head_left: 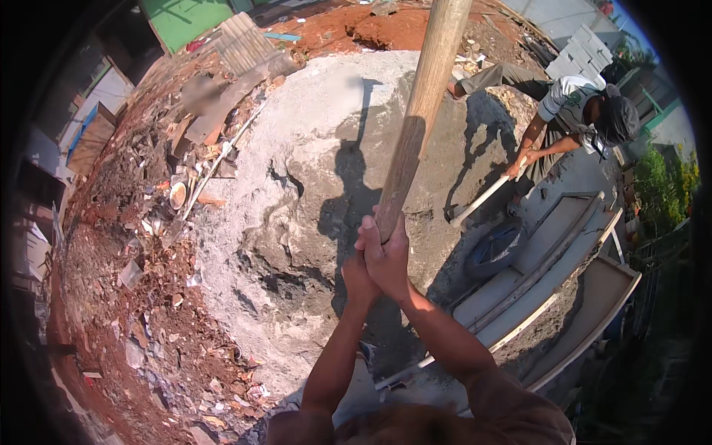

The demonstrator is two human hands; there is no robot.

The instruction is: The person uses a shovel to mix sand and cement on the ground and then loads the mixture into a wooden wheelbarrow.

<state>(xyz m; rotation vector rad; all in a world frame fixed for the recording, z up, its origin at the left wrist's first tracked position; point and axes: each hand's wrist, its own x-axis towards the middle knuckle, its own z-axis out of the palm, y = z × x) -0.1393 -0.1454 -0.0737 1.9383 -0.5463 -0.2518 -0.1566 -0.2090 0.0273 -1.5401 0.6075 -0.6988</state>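
Note:
My right hand (pixel 386 252) and, just below and left of it, my left hand (pixel 356 278) are closed round a thick wooden handle (pixel 423 81), held up from my body past the top edge of the picture, so its far end is out of view. Beneath it lies a broad mound of grey, cement-like mix (pixel 282 185), pale and powdery in parts, darker and damp in others, with broken hollows and my shadow across it.
A co-worker (pixel 564 111) bends at the upper right, gripping a pale-handled tool (pixel 482 200) on the mound. Long shallow boards or trays (pixel 593 274) and a dark round object (pixel 493 252) lie at the right. Rubble (pixel 148 297) and red soil (pixel 341 30) border the mound.

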